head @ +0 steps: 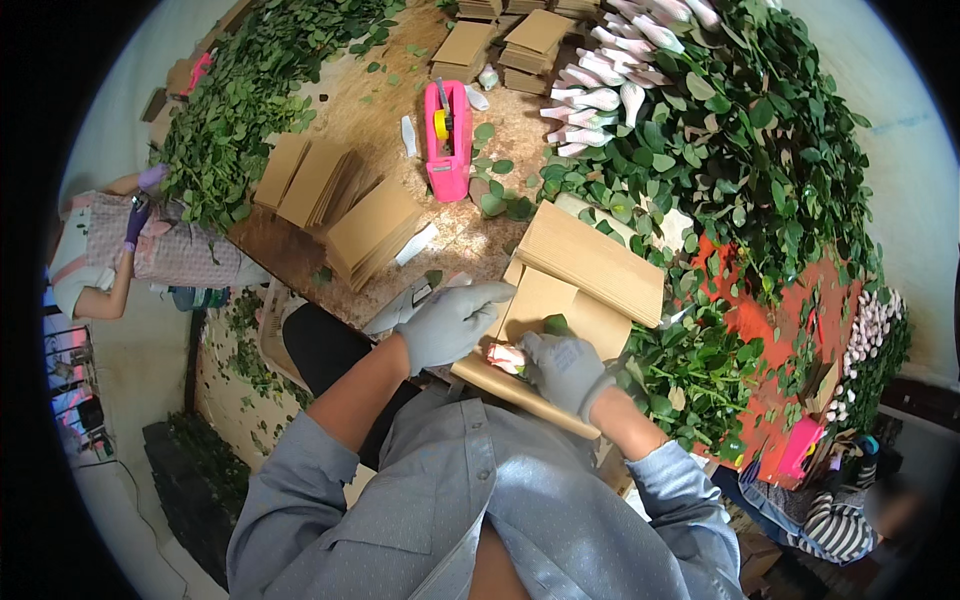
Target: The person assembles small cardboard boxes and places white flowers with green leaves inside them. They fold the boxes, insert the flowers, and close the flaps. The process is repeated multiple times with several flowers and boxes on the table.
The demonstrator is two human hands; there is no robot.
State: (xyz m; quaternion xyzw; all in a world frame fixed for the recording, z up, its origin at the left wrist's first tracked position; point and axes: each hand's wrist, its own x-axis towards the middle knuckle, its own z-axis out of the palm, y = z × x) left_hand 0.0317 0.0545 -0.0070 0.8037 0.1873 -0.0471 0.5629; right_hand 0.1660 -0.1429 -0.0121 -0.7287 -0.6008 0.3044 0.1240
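My right hand (566, 367), in a grey glove, is closed around a rose just below its bloom. The pale pink and white rose (506, 358) lies over a sheet of brown cardboard (540, 300) in front of my body. Its stem is mostly hidden by the hand. My left hand (454, 322), also gloved in grey, hovers at the cardboard's left edge with its fingers curled. Whether anything is between those fingers cannot be seen. A thick stack of corrugated cardboard (592, 262) rests just beyond both hands.
A pink tape dispenser (448, 142) stands on the wooden table, with cardboard stacks (375, 229) to its left. Net-sleeved roses (600, 97) are heaped at the upper right, leafy stems (232, 112) at the upper left. One person (112, 247) is at left, another (836, 517) at lower right.
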